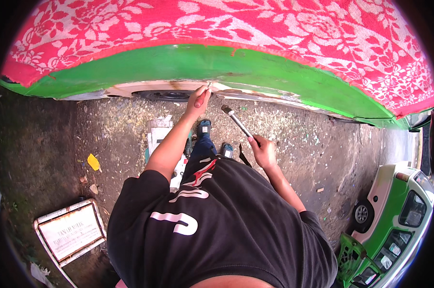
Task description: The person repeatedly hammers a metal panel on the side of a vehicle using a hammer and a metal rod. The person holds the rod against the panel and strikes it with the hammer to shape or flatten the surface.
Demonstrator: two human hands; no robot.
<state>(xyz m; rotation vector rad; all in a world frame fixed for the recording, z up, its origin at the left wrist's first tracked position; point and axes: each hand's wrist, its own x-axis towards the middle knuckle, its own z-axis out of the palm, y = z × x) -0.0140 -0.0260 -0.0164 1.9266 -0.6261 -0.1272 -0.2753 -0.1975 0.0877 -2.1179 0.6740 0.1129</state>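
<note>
I am watching the left hand (198, 103) wrapping its fingers around a tool with a smooth, reddish handle (199, 100); its slim metal end is pointing at the vehicle's lower edge, though I cannot tell whether it is touching. The right hand (263, 152) is gripping a hammer (240, 126), whose straight, shiny metal shaft is slanting up to a dull, blocky head below and right of the left hand. Above both, a curving glossy green panel (130, 65) is giving way to a scuffed, pinkish-cream band (145, 87) along its bottom. A plush red cloth (226, 24) with pale flowers is draping over the panel, and pale flakes are speckling the rough ground (318, 144).
</note>
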